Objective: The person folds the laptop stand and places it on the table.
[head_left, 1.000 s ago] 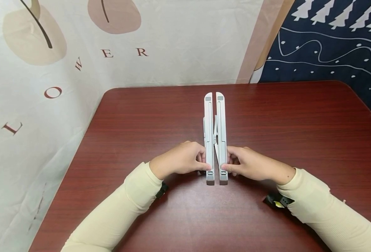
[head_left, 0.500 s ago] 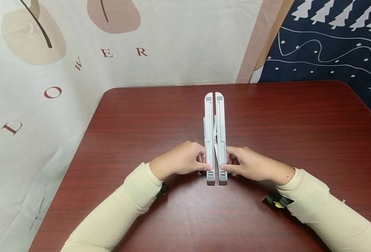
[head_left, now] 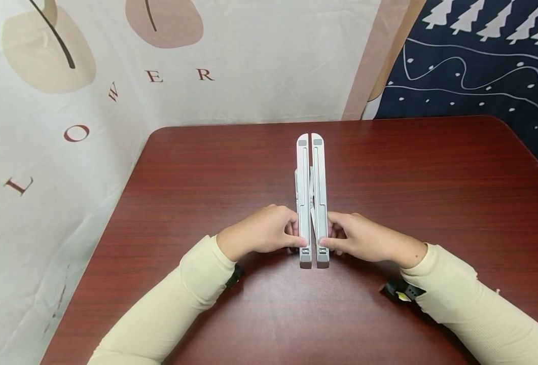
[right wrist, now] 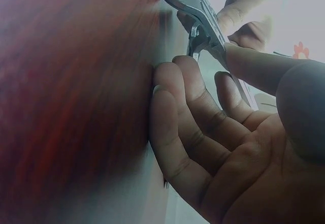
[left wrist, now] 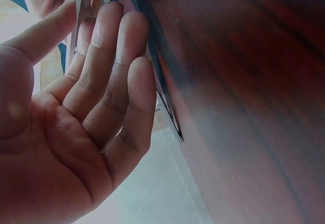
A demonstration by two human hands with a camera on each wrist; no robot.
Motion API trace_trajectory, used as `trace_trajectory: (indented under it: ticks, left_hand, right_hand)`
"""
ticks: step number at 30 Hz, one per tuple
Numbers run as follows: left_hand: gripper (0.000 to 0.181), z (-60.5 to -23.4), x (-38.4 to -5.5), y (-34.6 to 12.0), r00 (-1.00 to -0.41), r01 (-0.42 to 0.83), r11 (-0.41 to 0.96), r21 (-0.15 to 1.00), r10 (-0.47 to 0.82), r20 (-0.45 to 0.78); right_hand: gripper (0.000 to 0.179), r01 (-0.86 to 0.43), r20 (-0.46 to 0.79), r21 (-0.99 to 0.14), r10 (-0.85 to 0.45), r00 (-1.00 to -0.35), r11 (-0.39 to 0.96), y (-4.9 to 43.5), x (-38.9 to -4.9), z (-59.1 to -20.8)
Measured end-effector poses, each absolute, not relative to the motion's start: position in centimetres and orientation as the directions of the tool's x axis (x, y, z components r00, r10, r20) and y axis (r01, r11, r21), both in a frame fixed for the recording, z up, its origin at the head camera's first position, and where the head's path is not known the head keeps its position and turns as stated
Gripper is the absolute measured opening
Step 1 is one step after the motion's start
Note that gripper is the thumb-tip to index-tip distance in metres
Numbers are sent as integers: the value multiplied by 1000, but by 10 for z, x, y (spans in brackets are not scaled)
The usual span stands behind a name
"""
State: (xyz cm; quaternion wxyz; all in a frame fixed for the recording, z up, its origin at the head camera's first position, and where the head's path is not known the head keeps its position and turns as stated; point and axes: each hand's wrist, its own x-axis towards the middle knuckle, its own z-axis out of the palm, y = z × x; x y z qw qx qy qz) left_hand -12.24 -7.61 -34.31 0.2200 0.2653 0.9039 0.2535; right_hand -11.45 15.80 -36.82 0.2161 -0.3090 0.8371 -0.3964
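Observation:
A silver folding laptop stand [head_left: 302, 197] lies lengthwise on the table, its two long bars side by side with a narrow gap and thin linkage arms between them. Grey pads cap both ends of each bar. My left hand [head_left: 266, 228] pinches the left bar near its close end, thumb on top. On the other side my right hand [head_left: 364, 235] pinches the right bar the same way. Part of the stand [right wrist: 195, 3] shows beyond my right fingers [right wrist: 167, 117] in the right wrist view. In the left wrist view, several left fingers [left wrist: 101, 61] bend beside the metal.
The reddish-brown wooden table [head_left: 214, 172] has rounded far corners. Behind it hangs a pale cloth [head_left: 269, 61] with printed letters, and a dark blue cloth [head_left: 478, 76] with white trees is at the right.
My right hand has brought the right bar slightly left, so the gap between the bars is narrower. The left hand and left bar have barely moved.

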Motion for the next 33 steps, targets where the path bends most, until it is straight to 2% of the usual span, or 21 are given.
trace_trajectory:
  ticks: [33]
  left_hand:
    - [25, -343, -121, -74, -761, 381, 730, 568, 596, -256]
  right_hand:
    - [16, -359, -96, -806, -702, -705, 470, 155, -111, -366]
